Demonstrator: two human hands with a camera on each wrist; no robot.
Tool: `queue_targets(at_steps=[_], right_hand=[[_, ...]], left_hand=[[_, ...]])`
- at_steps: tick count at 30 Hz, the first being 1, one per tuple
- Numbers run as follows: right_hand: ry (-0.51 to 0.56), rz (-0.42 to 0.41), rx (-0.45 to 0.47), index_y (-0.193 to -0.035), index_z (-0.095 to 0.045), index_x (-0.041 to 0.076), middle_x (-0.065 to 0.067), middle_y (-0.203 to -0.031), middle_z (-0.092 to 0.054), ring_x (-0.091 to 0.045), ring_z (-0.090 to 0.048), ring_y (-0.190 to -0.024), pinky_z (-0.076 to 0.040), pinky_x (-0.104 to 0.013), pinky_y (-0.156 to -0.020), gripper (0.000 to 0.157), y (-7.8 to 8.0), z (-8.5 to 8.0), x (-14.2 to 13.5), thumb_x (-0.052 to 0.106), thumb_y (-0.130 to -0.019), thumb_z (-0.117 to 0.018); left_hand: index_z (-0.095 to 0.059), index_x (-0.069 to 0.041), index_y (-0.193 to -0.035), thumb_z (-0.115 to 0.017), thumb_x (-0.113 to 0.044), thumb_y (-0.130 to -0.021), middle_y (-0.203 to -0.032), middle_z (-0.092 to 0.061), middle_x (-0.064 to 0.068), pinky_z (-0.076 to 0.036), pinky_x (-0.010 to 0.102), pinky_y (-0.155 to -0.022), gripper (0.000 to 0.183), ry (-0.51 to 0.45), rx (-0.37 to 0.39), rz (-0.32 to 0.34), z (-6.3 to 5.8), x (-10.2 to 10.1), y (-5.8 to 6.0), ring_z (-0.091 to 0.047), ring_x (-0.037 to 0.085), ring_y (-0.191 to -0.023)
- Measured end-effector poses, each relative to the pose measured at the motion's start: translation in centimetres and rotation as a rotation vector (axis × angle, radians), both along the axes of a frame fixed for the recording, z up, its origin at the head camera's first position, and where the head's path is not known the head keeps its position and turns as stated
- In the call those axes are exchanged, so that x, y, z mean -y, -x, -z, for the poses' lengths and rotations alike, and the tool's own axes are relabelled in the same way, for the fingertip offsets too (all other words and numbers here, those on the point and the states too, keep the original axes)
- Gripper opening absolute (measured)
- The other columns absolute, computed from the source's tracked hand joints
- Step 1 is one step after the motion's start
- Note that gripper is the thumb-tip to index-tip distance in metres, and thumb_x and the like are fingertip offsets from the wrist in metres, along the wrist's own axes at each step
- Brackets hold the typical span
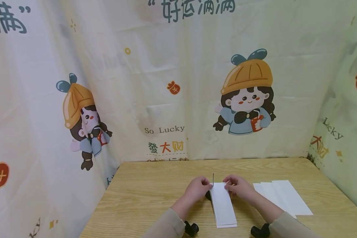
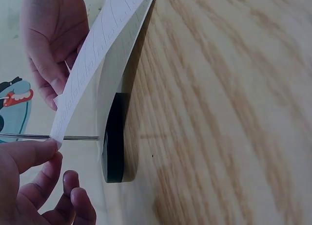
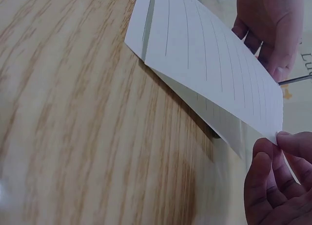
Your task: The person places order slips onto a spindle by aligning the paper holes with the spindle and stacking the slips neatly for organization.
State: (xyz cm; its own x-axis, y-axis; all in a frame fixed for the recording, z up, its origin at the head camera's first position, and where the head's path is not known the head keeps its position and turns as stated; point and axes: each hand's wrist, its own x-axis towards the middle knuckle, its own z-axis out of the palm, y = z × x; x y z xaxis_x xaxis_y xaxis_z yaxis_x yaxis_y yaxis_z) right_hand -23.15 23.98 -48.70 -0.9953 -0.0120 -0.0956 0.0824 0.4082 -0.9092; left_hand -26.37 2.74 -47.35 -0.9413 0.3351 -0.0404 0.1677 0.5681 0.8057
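Observation:
A white lined paper slip [image 1: 223,206] is held by its far corners between my two hands. My left hand [image 1: 198,189] pinches the far left corner with thumb and finger; my right hand [image 1: 240,188] pinches the far right one. A thin upright metal spike [image 1: 213,178] rises at the slip's far edge, near the left fingertips. In the left wrist view the spike [image 2: 80,138] shows on both sides of the slip and runs down to a black base [image 2: 114,142]. Another slip [image 3: 229,132] lies beneath the raised one, low over the base.
Several overlapping white slips [image 1: 288,198] lie to the right on the wooden table [image 1: 145,188]. Black wrist-worn devices [image 1: 191,228] show at both sleeves. A printed curtain [image 1: 154,82] hangs behind and at the sides of the table.

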Motion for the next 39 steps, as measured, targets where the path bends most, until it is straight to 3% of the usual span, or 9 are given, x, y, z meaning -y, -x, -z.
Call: queue_targets(at_steps=[16,23,32,39], right_hand=[[-0.031,-0.064,-0.027,-0.110,-0.061,0.000,-0.007,-0.080,-0.058,-0.022,-0.057,-0.066,-0.049,-0.031,-0.057,0.018,0.0,0.7,0.0,0.004,-0.092,-0.066],[-0.058,-0.071,-0.037,-0.108,-0.061,-0.001,-0.006,-0.077,-0.058,-0.020,-0.056,-0.063,-0.048,-0.031,-0.055,0.018,-0.1,1.1,0.1,0.004,-0.092,-0.066],[-0.087,-0.070,-0.038,-0.105,-0.061,0.000,-0.005,-0.075,-0.056,-0.019,-0.054,-0.064,-0.045,-0.031,-0.055,0.016,-0.2,1.0,0.3,0.003,-0.090,-0.068],[-0.142,-0.033,-0.004,-0.103,-0.062,0.003,-0.005,-0.077,-0.057,-0.018,-0.053,-0.061,-0.044,-0.029,-0.055,0.014,-0.2,0.9,0.6,0.003,-0.090,-0.068]], left_hand=[[-0.062,-0.018,-0.080,-0.073,-0.027,-0.091,-0.071,-0.055,-0.004,-0.040,0.029,-0.053,0.018,0.075,-0.001,0.014,1.0,-0.3,0.4,-0.049,0.013,-0.061],[-0.061,-0.019,-0.076,-0.073,-0.027,-0.090,-0.067,-0.053,-0.004,-0.037,0.028,-0.052,0.021,0.130,-0.042,0.019,1.3,-0.4,0.5,-0.047,0.013,-0.058],[-0.058,-0.022,-0.069,-0.075,-0.032,-0.088,-0.084,-0.048,-0.001,-0.037,0.034,-0.062,0.027,0.305,-0.138,0.007,1.4,-0.5,0.5,-0.045,0.020,-0.076],[-0.057,-0.024,-0.067,-0.075,-0.036,-0.087,-0.085,-0.048,-0.001,-0.038,0.036,-0.069,0.029,0.416,-0.209,0.024,1.5,-0.8,0.5,-0.044,0.021,-0.082]])
